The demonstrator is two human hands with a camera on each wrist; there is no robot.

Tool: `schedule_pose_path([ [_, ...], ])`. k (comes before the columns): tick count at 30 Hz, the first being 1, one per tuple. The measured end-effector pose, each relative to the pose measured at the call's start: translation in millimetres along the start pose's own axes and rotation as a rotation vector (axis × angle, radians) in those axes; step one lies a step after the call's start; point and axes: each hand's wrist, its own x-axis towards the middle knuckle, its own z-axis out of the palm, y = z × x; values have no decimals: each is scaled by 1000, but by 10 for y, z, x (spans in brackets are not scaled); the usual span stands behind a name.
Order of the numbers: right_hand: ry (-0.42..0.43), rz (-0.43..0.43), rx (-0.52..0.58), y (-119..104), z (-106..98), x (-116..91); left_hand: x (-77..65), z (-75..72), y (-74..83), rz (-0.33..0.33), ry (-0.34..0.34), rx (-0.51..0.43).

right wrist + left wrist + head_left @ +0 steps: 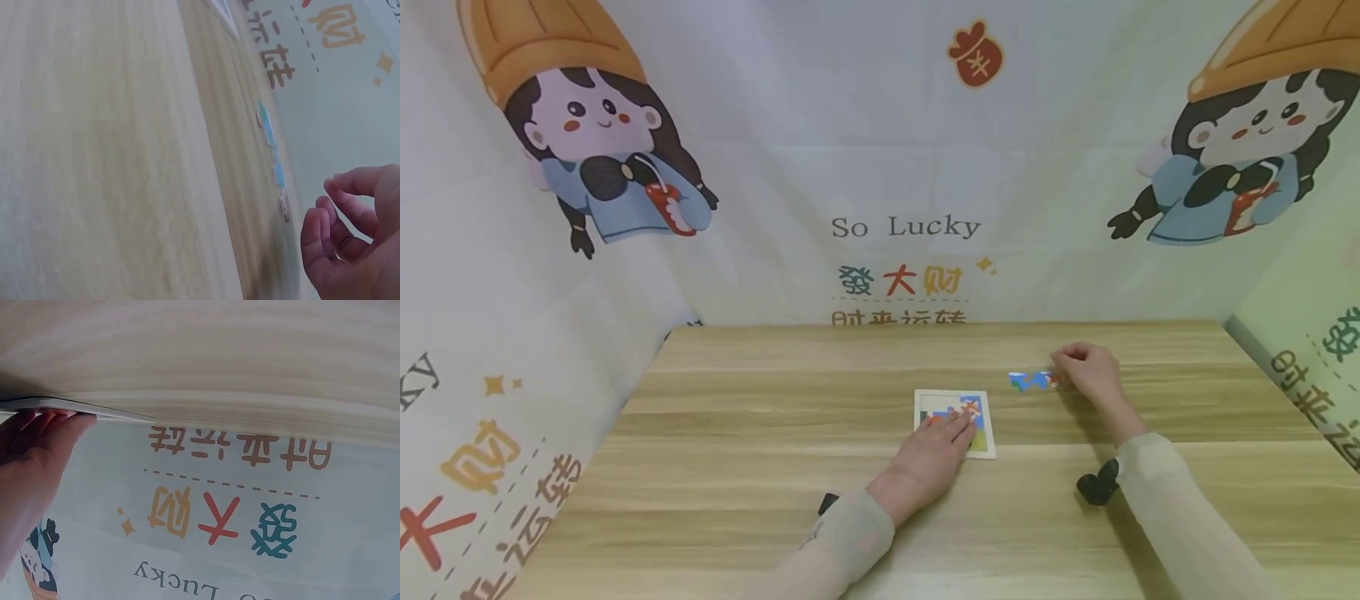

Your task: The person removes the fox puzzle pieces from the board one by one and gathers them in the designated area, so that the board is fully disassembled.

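My left hand (931, 454) rests on a small white-framed jigsaw puzzle (954, 392), with straight fingers over its lower left part. Colored pieces fill its right side and a middle strip; pale backing shows at the upper left. In the left wrist view, the fingers (65, 432) touch the board's face. My right hand (1092, 373) hovers at the right end of a short row of loose jigsaw pieces (1032, 382), blue with some red and green. In the right wrist view, its fingers (359, 181) are loosely bent with nothing seen between them, beside the pieces (269, 131).
The wood-grain table (737, 433) ends at a pale printed cloth (760, 250) hung behind and on both sides. Black wrist devices (1099, 483) sit at both cream sleeves (1187, 508). The loose pieces lie right of the puzzle, nearer the back edge.
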Motion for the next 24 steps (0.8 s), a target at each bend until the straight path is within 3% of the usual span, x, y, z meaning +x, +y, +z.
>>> schedule_pose_path([
  [10, -35, -6, 76, -158, 145, -36, 5, -12, 7, 6, 16, 51],
  [15, -66, -53, 77, -221, 233, -39, 17, -31, 12, 4, 11, 48],
  [24, -197, -172, 109, -294, 509, -64, -8, -10, 12, 8, 19, 50],
])
